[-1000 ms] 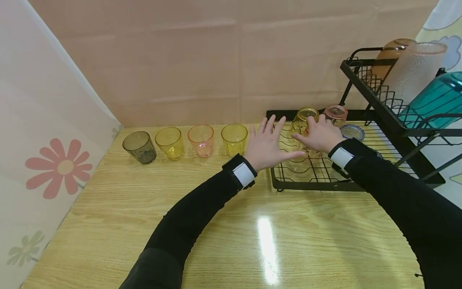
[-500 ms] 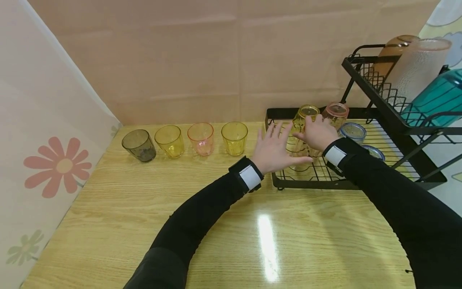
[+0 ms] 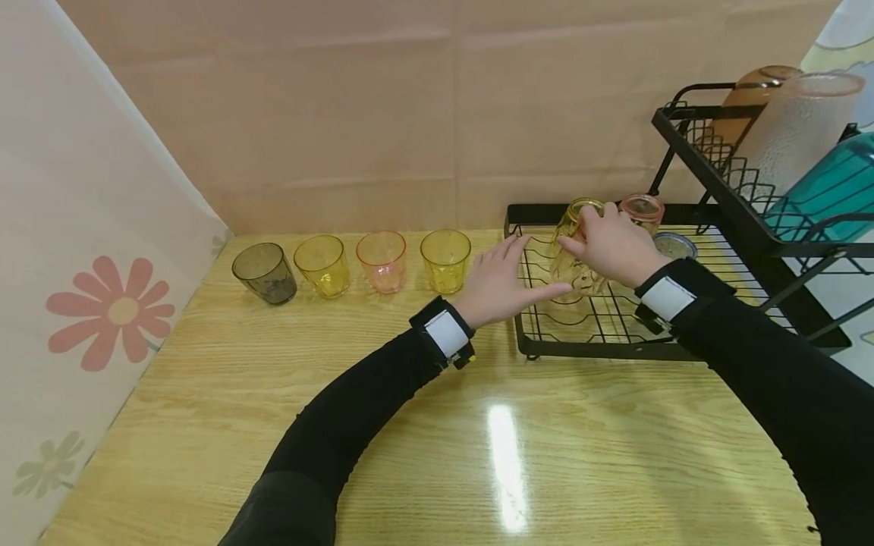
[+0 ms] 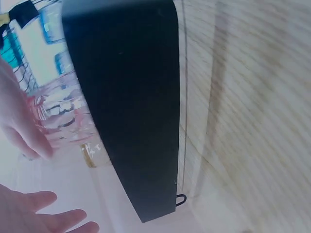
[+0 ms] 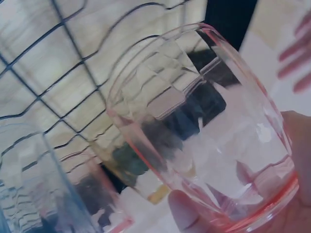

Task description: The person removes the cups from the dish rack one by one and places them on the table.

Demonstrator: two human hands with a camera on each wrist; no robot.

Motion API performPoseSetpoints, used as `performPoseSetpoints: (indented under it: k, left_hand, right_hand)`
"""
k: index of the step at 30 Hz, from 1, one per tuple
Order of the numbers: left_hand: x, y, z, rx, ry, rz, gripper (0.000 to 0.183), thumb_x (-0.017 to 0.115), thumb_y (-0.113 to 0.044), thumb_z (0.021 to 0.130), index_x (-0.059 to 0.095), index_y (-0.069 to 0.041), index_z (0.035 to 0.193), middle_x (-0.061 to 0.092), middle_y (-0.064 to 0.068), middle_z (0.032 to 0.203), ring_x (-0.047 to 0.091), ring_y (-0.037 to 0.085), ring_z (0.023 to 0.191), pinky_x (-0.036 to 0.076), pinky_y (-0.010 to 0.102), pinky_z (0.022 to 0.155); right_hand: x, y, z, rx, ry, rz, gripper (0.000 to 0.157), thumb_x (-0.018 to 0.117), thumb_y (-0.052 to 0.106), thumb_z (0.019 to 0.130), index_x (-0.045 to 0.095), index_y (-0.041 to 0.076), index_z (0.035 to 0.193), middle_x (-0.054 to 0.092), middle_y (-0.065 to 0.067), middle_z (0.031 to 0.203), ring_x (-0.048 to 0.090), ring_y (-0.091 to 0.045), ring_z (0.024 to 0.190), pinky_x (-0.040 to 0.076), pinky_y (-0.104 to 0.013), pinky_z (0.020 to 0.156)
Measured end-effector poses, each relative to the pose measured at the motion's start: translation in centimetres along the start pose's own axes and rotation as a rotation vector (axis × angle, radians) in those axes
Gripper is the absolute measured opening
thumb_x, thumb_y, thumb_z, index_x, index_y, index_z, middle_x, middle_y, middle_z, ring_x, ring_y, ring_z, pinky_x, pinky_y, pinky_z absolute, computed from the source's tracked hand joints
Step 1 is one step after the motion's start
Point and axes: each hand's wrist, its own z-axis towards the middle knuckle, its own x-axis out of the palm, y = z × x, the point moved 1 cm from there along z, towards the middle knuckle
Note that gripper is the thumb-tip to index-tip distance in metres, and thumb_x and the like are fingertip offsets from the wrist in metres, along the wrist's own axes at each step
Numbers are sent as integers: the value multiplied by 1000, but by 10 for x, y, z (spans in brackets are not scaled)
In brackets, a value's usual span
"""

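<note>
Since its mouth faces down over the left of the dish rack [image 3: 601, 350], the pink-tinted tumbler [image 5: 209, 141] offers its base, which the right hand [image 3: 617, 246] grips; rack contact is unclear. The left hand [image 3: 493, 284] hovers empty, fingers extended.

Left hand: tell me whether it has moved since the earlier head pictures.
Yes, the left hand has shifted leftward in the head view, judged against the rack.

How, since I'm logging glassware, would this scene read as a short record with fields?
Right hand: holds transparent pink-tinted tumbler
Left hand: holds nothing, near black wire rack
Wood-grain table, left to right: transparent grey tumbler, transparent yellow tumbler, transparent pink tumbler, second yellow tumbler
Rack's upper tier: transparent orange vessel, clear textured vessel, transparent teal vessel
</note>
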Motion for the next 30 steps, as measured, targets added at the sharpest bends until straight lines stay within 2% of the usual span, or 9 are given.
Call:
performPoseSetpoints:
  k: [3, 6, 11, 17, 21, 24, 30]
  left_hand:
    - [-8, 8, -5, -7, 3, -161, 99, 55, -73, 83, 23, -13, 155, 27, 6, 157, 26, 23, 142, 24, 44, 113]
    - [-18, 15, -12, -40, 21, -352, 94, 58, -66, 86, 22, -13, 155, 27, 6, 157, 28, 22, 141, 29, 44, 110]
    - [-31, 25, -23, -105, 59, -586, 85, 55, -59, 91, 20, -16, 156, 24, 7, 158, 27, 25, 142, 30, 50, 108]
    - [-43, 31, -31, -168, 64, -837, 75, 49, -51, 97, 21, -12, 154, 23, 13, 156, 25, 29, 141, 28, 51, 109]
    - [-48, 31, -33, -220, -2, -1040, 72, 44, -52, 98, 22, -9, 152, 26, 15, 153, 33, 31, 136, 28, 52, 109]
    - [-51, 30, -35, -264, -81, -1189, 74, 41, -56, 98, 22, -10, 152, 27, 17, 151, 35, 34, 134, 28, 52, 108]
    - [-54, 32, -40, -392, -246, -1357, 78, 41, -64, 94, 22, -19, 155, 24, 16, 153, 28, 38, 137, 26, 53, 108]
  right_hand:
    - [-6, 3, -5, -2, -46, 82, 48, 50, 42, 100, 47, -5, 109, 44, -27, 101, 50, -42, 84, 45, -51, 61]
    - [-11, 7, -10, -4, -80, 197, 52, 47, 46, 100, 46, -4, 112, 41, -23, 101, 46, -38, 85, 41, -48, 65]
    - [-13, 17, -14, -12, -138, 415, 56, 43, 48, 101, 42, -5, 119, 38, -21, 104, 39, -35, 91, 34, -48, 72]
    - [-5, 40, -14, -41, -210, 690, 51, 42, 44, 102, 42, -4, 122, 40, -17, 105, 39, -30, 92, 30, -41, 73]
    - [4, 60, -10, -53, -260, 827, 46, 42, 40, 103, 42, -2, 123, 38, -11, 99, 37, -25, 83, 27, -37, 68]
    - [8, 78, -9, -65, -289, 913, 43, 43, 34, 104, 41, -4, 124, 39, -10, 98, 37, -23, 83, 28, -34, 68]
    - [24, 101, 0, -107, -359, 1051, 43, 44, 31, 104, 38, -5, 126, 41, -12, 107, 43, -21, 86, 36, -32, 68]
